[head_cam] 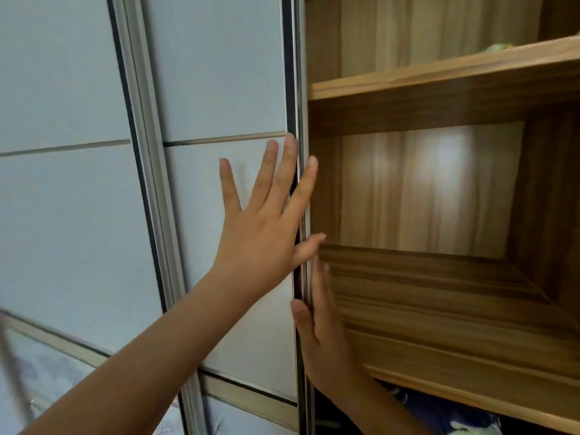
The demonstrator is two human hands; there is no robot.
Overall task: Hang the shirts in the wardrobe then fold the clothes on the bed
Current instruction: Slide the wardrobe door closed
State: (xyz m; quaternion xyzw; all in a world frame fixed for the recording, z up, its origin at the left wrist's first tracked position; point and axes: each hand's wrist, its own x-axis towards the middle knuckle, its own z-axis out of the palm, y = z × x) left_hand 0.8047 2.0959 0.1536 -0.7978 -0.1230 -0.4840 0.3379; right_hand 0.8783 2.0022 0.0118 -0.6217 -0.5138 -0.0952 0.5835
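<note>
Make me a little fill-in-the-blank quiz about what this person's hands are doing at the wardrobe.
1. The left hand presses flat on the white sliding ___.
2. The right hand rests on that panel's edge, ___ the left hand.
3. The exposed shelves are made of ___.
Missing words: door; below; wood.

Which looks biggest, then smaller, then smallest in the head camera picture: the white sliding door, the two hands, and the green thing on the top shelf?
1. white sliding door
2. left hand and right hand: about alike; the right one is blurred, so unranked
3. green thing, only a sliver showing
</note>
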